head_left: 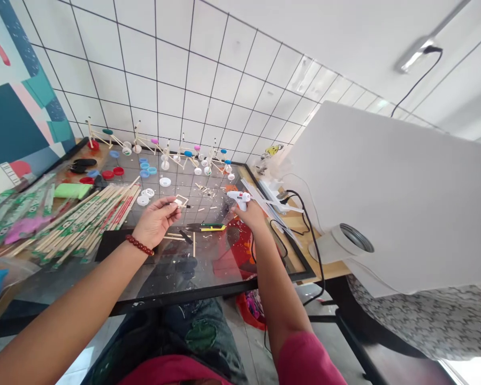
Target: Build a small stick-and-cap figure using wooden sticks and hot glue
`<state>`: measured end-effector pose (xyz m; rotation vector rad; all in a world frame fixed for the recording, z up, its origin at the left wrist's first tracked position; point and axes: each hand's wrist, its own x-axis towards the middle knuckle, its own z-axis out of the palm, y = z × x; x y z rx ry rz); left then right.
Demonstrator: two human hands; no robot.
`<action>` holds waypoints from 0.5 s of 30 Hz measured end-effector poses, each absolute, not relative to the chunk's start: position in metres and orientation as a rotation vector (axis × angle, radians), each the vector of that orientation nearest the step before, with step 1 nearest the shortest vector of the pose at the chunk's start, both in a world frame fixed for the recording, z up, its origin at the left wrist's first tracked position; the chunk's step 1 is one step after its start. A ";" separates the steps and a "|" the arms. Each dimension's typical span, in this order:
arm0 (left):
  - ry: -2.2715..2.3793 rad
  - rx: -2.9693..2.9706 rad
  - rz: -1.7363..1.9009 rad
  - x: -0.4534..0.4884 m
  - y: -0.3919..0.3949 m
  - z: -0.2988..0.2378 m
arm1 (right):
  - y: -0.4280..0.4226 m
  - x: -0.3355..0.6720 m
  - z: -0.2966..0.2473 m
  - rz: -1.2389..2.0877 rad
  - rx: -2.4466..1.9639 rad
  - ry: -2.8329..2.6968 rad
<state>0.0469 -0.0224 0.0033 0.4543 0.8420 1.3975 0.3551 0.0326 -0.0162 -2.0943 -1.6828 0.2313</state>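
My left hand [157, 218], wearing a red bead bracelet [139, 245], pinches a small wooden stick frame [182, 200] with a dark tip above the glass tabletop. In my right hand [251, 213] is a white glue gun [239, 198], its nozzle pointing left; the fingers round the handle are partly hidden. Between the hands lies a pair of thread snips [206, 228] with yellow-green handles. Short wooden sticks [194, 245] and a black piece [185, 237] rest just below. Wood scraps [204, 189] are scattered beyond my hands.
Bundled wrapped chopsticks [91, 224] cover the left side. Along the back stand several stick models with bottle-cap wheels [165, 163]; loose blue caps [144, 174] lie nearby. A power strip [270, 190] and black cable [310, 230] run along the right, beside a white board [388, 198].
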 end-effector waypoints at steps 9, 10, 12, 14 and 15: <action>0.780 0.357 1.484 0.033 -0.016 0.004 | 0.014 0.312 -0.041 0.306 -1.413 -1.479; 0.779 0.362 1.490 0.033 -0.016 0.003 | 0.010 0.307 -0.043 0.365 -1.309 -1.486; 0.785 0.366 1.501 0.032 -0.015 0.001 | 0.003 0.298 -0.046 0.492 -1.156 -1.516; 0.793 0.364 1.504 0.032 -0.014 0.000 | -0.001 0.292 -0.047 0.586 -1.062 -1.564; 0.799 0.361 1.504 0.032 -0.014 -0.001 | -0.002 0.289 -0.046 0.612 -1.030 -1.588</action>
